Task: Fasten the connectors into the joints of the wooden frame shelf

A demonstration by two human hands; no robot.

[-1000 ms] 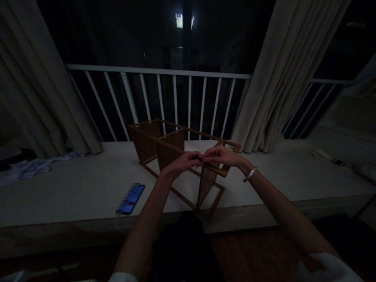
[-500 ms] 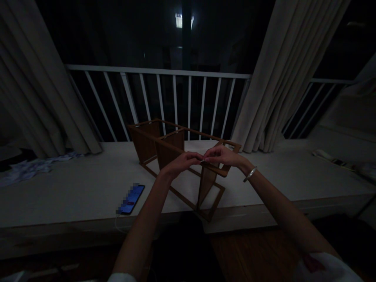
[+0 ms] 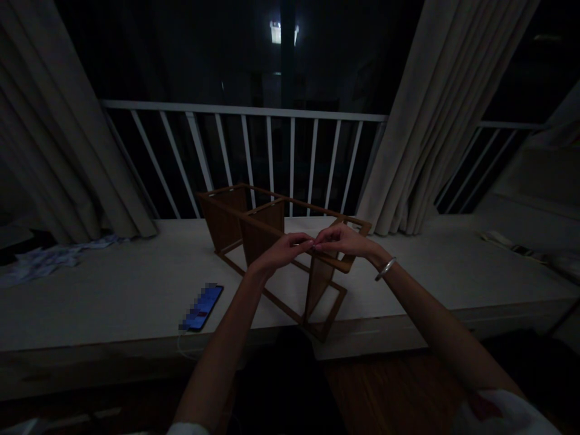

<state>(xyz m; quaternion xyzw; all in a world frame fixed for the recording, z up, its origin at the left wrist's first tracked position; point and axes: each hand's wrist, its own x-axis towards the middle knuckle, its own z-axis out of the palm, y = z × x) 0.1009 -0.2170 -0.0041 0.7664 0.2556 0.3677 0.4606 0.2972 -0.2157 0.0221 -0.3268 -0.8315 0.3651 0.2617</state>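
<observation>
A brown wooden shelf rack (image 3: 263, 228) lies on its side on the white window ledge, its panels standing upright between the frame rails. Both hands meet at the top edge of the rack's nearest panel (image 3: 321, 279). My left hand (image 3: 290, 246) has its thumb and fingers pinched together there. Fingertip to fingertip with it, my right hand (image 3: 342, 240) is pinched too, a silver bangle (image 3: 385, 269) round its wrist. Whatever small thing lies between the fingertips is too tiny and dark to name.
A phone (image 3: 205, 308) with a lit screen and a white cable lies on the ledge (image 3: 136, 302), left of the rack. Behind stands a white railing (image 3: 244, 110) before a dark window. Curtains (image 3: 408, 139) hang on both sides. At right lies a pale strap (image 3: 512, 246).
The fingertips have shifted slightly at the panel's edge, and a small pale bit seen between them before is now hardly visible. The rack and phone have stayed put.
</observation>
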